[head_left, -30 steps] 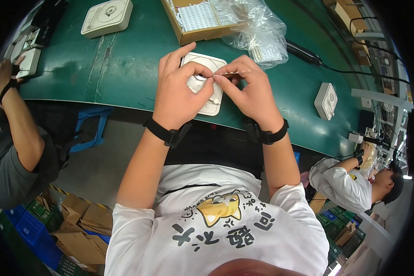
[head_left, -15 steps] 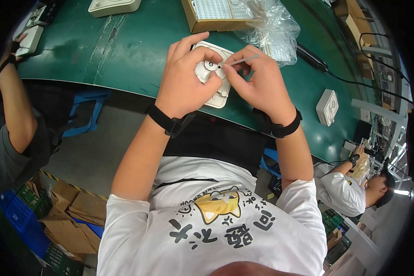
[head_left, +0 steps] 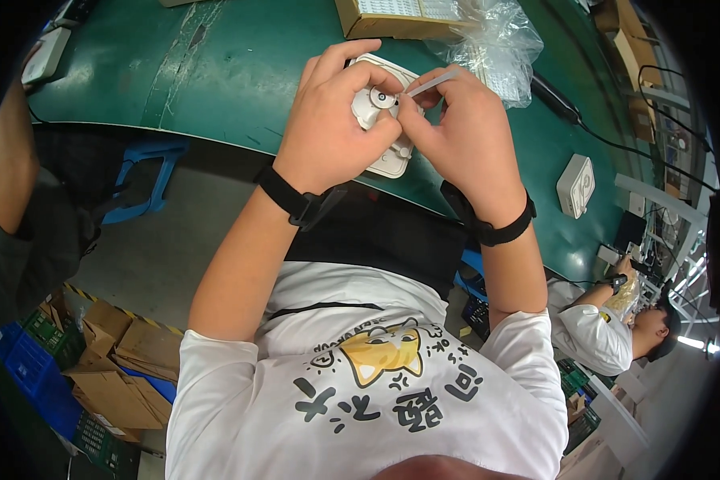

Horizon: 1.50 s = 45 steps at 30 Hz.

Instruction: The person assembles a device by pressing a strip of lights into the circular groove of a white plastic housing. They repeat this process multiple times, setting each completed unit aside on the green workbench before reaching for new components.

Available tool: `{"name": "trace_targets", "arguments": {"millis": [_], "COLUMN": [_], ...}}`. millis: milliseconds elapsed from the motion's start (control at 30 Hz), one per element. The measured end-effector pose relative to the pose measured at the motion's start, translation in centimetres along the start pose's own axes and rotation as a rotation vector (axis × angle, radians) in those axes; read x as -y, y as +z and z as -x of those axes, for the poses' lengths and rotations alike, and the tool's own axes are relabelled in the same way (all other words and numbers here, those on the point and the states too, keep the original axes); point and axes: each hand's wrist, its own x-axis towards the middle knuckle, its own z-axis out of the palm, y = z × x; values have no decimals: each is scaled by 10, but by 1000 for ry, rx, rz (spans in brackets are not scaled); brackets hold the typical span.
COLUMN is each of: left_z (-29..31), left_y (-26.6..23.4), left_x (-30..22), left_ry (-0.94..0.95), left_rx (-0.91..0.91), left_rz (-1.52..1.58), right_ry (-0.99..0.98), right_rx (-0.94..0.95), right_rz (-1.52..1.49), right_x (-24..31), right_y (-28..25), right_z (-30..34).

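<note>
A flat white device with rounded corners lies on the green table in front of me, partly hidden under my hands. On it sits a small round white part with a dark-ringed centre. My left hand curls over the device, its index finger and thumb closed around that round part. Between the thumb and fingers of my right hand is a thin, pale strip, pointing up to the right. The right fingertips are close beside the round part; what exactly they touch there is hidden.
Behind my hands stands a cardboard box of white parts with crumpled clear plastic. A black corded tool and another white device lie to the right. Co-workers sit at both sides; a blue stool is at left.
In the picture, my hands and the device have shifted slightly right and up, along with the table. The right hand keeps its pinch on the strip, and the left stays around the round part.
</note>
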Motion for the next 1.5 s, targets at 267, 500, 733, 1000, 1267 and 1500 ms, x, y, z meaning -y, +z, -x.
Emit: {"name": "trace_targets", "arguments": {"millis": [267,500,733,1000,1267,1500], "left_z": [1,6,6,7,5,6], "left_y": [-1,-1,1,-2,0,1], "left_x": [-4,1,2,0,5,4], "left_ry": [9,9,26,27,24,27], "left_rx": [-15,-46,-65,-38,-64,-76], "left_rz": [13,78,92,60,74,75], "right_ry": [-5,-27,-95,-56,-11,75], "right_rx": [-36,-80,-73,-21,-96,-150], "right_rz": [18,109,145,54,46,29], "right_x": [6,19,15,18,18,24], "right_y": [6,9,7,3,7,18], "right_z": [4,14,14,16,17,18]}}
